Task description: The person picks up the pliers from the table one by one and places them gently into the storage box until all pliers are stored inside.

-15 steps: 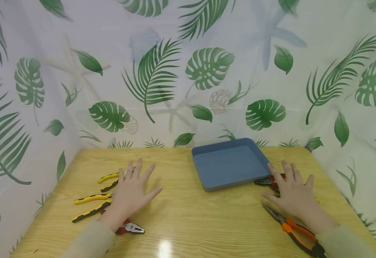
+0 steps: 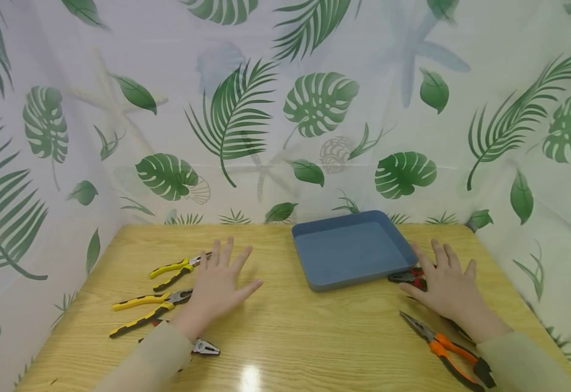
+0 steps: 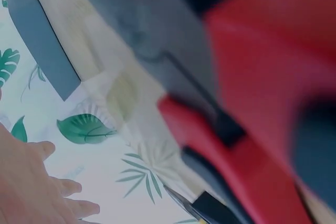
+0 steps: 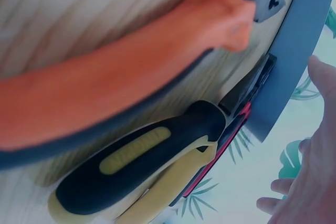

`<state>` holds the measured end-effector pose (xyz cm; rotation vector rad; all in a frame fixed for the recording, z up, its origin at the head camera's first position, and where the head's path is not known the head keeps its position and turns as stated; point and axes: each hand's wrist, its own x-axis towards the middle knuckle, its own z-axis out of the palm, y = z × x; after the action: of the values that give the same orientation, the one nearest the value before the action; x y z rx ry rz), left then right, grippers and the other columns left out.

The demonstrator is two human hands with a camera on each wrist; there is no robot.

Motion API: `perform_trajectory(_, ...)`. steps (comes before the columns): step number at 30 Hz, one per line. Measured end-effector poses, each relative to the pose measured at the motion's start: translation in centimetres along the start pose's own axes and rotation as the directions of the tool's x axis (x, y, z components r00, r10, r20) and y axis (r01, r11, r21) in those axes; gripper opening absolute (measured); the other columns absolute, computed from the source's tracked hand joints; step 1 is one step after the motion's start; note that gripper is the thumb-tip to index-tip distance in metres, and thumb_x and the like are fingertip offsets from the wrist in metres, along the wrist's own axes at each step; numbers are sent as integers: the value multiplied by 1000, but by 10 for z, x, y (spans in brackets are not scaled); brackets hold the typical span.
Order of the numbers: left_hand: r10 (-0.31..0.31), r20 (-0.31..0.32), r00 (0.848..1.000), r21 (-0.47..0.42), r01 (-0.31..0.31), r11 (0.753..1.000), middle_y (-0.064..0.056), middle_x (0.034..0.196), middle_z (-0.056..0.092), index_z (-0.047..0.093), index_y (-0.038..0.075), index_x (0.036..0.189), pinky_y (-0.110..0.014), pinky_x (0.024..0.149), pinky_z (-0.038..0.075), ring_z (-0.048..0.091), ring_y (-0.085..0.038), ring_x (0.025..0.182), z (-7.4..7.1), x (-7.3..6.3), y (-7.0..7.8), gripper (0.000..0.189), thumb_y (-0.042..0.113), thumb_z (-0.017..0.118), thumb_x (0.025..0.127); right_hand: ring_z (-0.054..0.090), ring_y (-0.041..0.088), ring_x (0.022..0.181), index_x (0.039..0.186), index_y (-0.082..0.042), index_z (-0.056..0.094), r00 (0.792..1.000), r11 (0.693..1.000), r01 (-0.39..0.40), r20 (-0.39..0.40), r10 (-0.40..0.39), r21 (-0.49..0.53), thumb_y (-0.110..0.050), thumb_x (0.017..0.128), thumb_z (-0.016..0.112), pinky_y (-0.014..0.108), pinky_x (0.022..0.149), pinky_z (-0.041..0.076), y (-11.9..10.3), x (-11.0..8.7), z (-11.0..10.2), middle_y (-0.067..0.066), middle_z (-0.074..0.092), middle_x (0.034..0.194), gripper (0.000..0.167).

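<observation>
My left hand [image 2: 219,291], fingers spread, hovers beside two yellow-and-black pliers, the upper pair [image 2: 170,269] and lower pair [image 2: 143,314]. Red-handled pliers [image 2: 206,347] lie partly hidden under the left forearm; their red handle [image 3: 220,150] looms large in the left wrist view. On the other side, my right hand [image 2: 452,291] is spread over red-and-black pliers [image 2: 405,277] that lie against the tray. Orange-handled long-nose pliers [image 2: 442,345] rest below that hand. Black-and-yellow pliers [image 4: 136,163] show in the right wrist view, mostly hidden by the hand from above. Neither hand holds anything.
A shallow blue-grey tray [image 2: 317,283] stands at the back of the wooden table [image 2: 285,326], right of centre. Behind and at both sides hangs a white cloth [image 2: 344,179] printed with green leaves.
My left hand has shifted to the right, uncovering the heads of the yellow-and-black pliers. The right hand has moved slightly right; both remain spread. The pliers and tray lie as before.
</observation>
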<state>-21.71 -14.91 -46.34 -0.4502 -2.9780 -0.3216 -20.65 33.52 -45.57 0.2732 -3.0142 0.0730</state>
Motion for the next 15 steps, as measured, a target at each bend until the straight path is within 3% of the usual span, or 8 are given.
perform_trajectory(7,-2,44,999,4,2,1000,-18,178,13,29,32,169,-72,127,14,8,-49,164,6,8,12,85,75,50,98,28,68,145,170,-17,19,1000,1000,-8,12,8,-13,-72,95,62,96,100,19,5,6,3,41,25,163,103)
perform_trajectory(15,35,42,999,-6,-35,999,-19,177,16,32,29,168,-73,126,15,13,-50,163,15,17,23,85,75,50,99,31,68,142,169,-14,24,1000,1000,-7,7,7,-11,-73,95,61,95,101,19,10,13,7,42,27,162,101)
